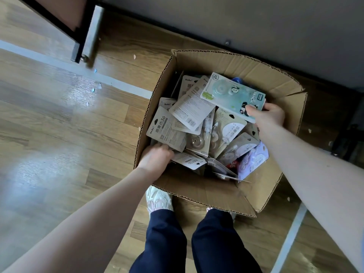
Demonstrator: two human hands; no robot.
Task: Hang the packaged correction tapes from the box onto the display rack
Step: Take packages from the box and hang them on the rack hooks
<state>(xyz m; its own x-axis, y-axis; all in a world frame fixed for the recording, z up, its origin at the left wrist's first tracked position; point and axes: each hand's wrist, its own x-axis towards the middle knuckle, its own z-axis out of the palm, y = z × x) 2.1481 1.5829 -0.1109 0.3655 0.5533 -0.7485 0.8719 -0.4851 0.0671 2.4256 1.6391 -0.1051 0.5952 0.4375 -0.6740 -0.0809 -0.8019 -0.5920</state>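
An open cardboard box stands on the wood floor, filled with several beige packaged correction tapes. My right hand pinches a pale green panda-print correction tape pack by its lower end, above the pile at the box's far right. My left hand reaches into the box's near left corner and grips the bottom edge of a beige "36" pack. A lilac pack lies at the near right of the pile.
A black-framed furniture leg with a grey panel stands at the upper left. A dark wall base runs behind the box. My legs in dark trousers and a white shoe are just in front of the box. Paper scraps dot the floor.
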